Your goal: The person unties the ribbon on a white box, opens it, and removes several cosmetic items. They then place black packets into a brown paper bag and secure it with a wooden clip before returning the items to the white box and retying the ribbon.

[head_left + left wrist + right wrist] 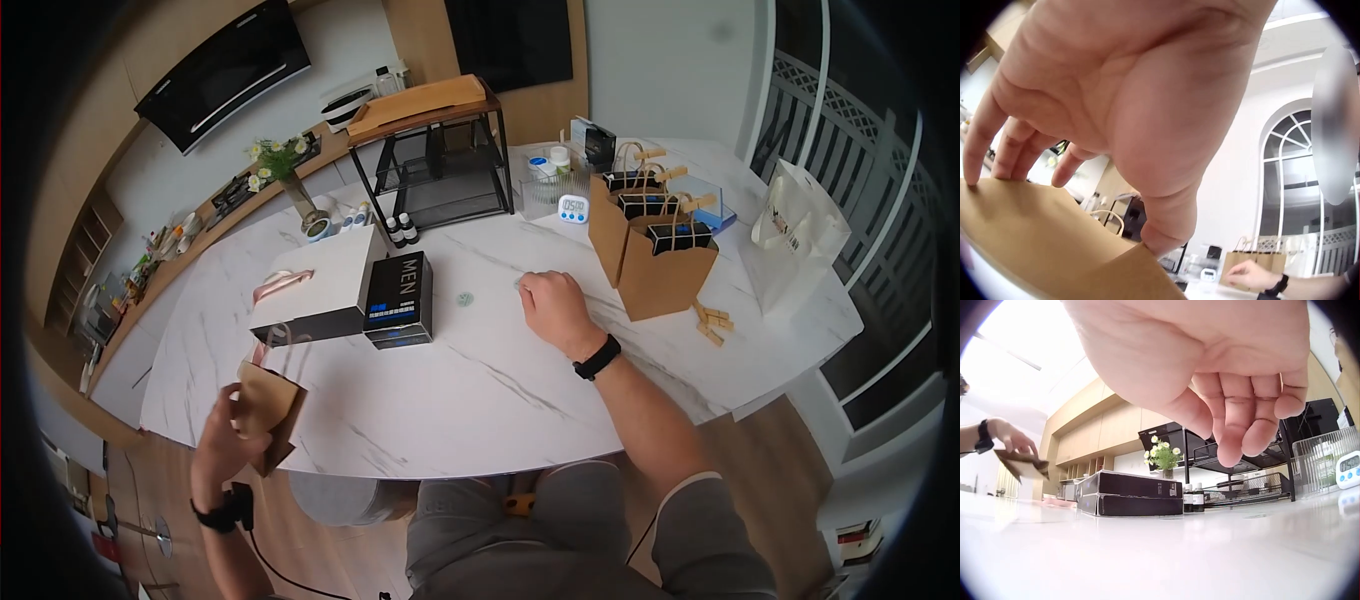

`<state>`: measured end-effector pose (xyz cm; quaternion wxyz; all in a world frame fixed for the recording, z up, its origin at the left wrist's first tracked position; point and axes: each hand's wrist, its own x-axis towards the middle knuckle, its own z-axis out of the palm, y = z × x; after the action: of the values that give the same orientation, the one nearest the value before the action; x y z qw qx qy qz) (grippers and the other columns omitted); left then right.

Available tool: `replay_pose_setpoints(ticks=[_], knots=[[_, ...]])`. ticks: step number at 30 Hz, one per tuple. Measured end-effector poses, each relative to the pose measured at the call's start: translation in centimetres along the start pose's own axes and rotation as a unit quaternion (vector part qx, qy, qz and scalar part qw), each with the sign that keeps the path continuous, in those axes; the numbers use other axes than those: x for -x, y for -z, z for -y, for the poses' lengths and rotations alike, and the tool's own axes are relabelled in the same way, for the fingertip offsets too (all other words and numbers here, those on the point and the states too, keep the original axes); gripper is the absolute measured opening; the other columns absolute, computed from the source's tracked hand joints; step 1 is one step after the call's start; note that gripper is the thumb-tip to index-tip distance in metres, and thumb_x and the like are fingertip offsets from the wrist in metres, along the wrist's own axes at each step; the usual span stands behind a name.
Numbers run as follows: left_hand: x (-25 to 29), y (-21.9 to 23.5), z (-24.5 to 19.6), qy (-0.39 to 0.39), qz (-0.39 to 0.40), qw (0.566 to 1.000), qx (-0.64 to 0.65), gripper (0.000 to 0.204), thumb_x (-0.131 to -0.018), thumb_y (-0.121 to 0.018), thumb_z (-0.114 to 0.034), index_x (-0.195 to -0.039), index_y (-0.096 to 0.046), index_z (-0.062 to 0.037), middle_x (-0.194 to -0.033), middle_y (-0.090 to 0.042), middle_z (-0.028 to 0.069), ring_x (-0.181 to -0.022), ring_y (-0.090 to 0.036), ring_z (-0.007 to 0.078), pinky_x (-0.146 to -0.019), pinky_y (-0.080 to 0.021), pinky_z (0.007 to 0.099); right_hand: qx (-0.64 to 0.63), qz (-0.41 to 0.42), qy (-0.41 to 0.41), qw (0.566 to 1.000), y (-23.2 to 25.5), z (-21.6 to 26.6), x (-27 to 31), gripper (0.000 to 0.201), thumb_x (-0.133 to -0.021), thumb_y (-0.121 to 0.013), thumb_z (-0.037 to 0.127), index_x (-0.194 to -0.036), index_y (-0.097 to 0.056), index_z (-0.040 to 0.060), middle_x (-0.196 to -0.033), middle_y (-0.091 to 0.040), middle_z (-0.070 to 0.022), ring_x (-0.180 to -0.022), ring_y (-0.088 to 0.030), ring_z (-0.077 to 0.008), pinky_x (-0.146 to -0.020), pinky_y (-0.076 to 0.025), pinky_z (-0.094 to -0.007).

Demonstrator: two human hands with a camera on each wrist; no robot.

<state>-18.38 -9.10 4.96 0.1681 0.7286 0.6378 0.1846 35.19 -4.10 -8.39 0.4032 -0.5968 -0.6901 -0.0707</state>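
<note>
My left hand [228, 440] grips a brown paper bag [268, 400] with a twisted handle, tilted over the table's front left edge. In the left wrist view, the thumb is at one side of the bag and the fingertips are on its other panel. My right hand [556, 312] is low over the middle of the table, its fingers loosely curled and nothing visible between them in the right wrist view. A small round greenish sticker [465, 298] lies on the tabletop left of it. Beyond the sticker stands a black box [399, 300] marked MEN, beside a white-lidded box [318, 280] with pink ribbon.
Brown paper bags [668, 270] holding black boxes stand at the right, with wooden clothespins [712, 322] by them. Behind are a white timer [573, 209], a clear bin [540, 185] and a black rack [440, 170]. A white bag [797, 240] stands at the far right.
</note>
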Motion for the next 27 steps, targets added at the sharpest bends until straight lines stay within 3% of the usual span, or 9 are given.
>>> replay_pose_setpoints(ticks=[1,5,7,12,17,22,25,26,27], knots=[[1.0,1.4,-2.6,0.019,-0.002,0.999,0.032,0.094,-0.067,-0.086,-0.011,-0.151,-0.044,-0.0044,-0.123,-0.065,0.0178,-0.116,-0.065,0.0287,-0.098,-0.056,0.0432,-0.001,0.0,-0.004,1.0,-0.1,0.0,0.0,0.01,-0.091,-0.066,0.008,-0.083,-0.069,0.0019,-0.077,-0.071,-0.0186,-0.076,-0.068,-0.0409,-0.075,-0.053,-0.0513],[0.8,0.7,-8.8,-0.12,-0.067,0.982,0.133,0.112,-0.068,-0.092,-0.025,-0.161,-0.032,-0.009,-0.134,-0.058,0.0129,-0.126,-0.059,0.0269,-0.106,-0.049,0.0524,-0.045,-0.035,0.016,0.998,0.5,0.9,-0.2,0.014,-0.092,-0.07,0.013,-0.099,-0.069,0.0008,-0.081,-0.07,-0.019,-0.081,-0.068,-0.0406,-0.076,-0.055,-0.0493],[-1.9,-2.7,-11.0,-0.211,-0.079,0.957,0.185,0.118,-0.068,-0.096,-0.042,-0.162,-0.032,-0.0083,-0.138,-0.058,0.014,-0.126,-0.059,0.0277,-0.11,-0.045,0.047,-0.078,-0.054,0.037,0.995,1.2,1.8,-0.2,0.022,-0.092,-0.072,0.016,-0.107,-0.069,0.0006,-0.085,-0.07,-0.0194,-0.083,-0.069,-0.0404,-0.077,-0.055,-0.0486],[-9.7,-12.7,-18.5,-0.333,-0.095,0.919,0.188,0.104,-0.074,-0.089,-0.028,-0.159,-0.035,-0.0039,-0.129,-0.057,0.0132,-0.125,-0.054,0.0278,-0.114,-0.04,0.0413,-0.088,-0.07,0.208,0.972,3.2,3.2,0.4,0.066,-0.087,-0.078,0.028,-0.141,-0.056,-0.0024,-0.121,-0.064,-0.0201,-0.101,-0.066,-0.0397,-0.088,-0.055,-0.0459],[-13.2,-19.4,-26.2,-0.364,-0.089,0.893,0.249,0.111,-0.07,-0.092,-0.021,-0.157,-0.029,0.0055,-0.141,-0.046,0.0249,-0.136,-0.048,0.0388,-0.116,-0.041,0.0445,-0.062,-0.12,0.209,0.968,3.5,2.3,0.2,0.07,-0.087,-0.079,0.028,-0.14,-0.051,-0.0073,-0.128,-0.061,-0.0253,-0.109,-0.065,-0.0434,-0.092,-0.054,-0.0463],[-14.3,-20.9,-28.5,-0.389,-0.134,0.877,0.249,0.115,-0.071,-0.093,-0.02,-0.157,-0.024,0.0101,-0.14,-0.046,0.0267,-0.135,-0.047,0.0418,-0.116,-0.041,0.0464,-0.099,-0.133,0.1,0.981,3.3,1.8,-0.2,0.05,-0.085,-0.078,0.012,-0.127,-0.057,-0.0048,-0.12,-0.064,-0.0244,-0.103,-0.066,-0.0437,-0.086,-0.056,-0.047],[-15.3,-21.0,-27.3,-0.389,-0.122,0.882,0.236,0.119,-0.074,-0.094,-0.021,-0.164,-0.02,0.0013,-0.145,-0.044,0.0205,-0.137,-0.048,0.0314,-0.115,-0.045,0.0443,-0.079,-0.137,0.092,0.983,2.9,1.9,-0.3,0.043,-0.082,-0.077,0.006,-0.121,-0.06,-0.0032,-0.114,-0.067,-0.0219,-0.099,-0.067,-0.0424,-0.083,-0.056,-0.0465],[-15.4,-21.1,-27.0,-0.388,-0.124,0.866,0.292,0.098,-0.082,-0.089,-0.019,-0.158,-0.032,0.0019,-0.14,-0.052,0.0191,-0.13,-0.055,0.0288,-0.112,-0.048,0.0422,-0.07,-0.146,0.1,0.982,2.9,1.9,-0.4,0.041,-0.081,-0.076,0.003,-0.119,-0.062,-0.0024,-0.111,-0.068,-0.0207,-0.097,-0.068,-0.0419,-0.082,-0.056,-0.0464],[-15.8,-20.8,-26.6,-0.38,-0.124,0.869,0.292,0.098,-0.082,-0.089,-0.019,-0.158,-0.032,0.0019,-0.14,-0.052,0.0191,-0.13,-0.055,0.0288,-0.112,-0.048,0.0422,-0.075,-0.14,0.099,0.982,2.7,1.8,-0.4,0.041,-0.081,-0.076,0.003,-0.119,-0.062,-0.0024,-0.111,-0.068,-0.0207,-0.097,-0.068,-0.0419,-0.082,-0.056,-0.0464]])
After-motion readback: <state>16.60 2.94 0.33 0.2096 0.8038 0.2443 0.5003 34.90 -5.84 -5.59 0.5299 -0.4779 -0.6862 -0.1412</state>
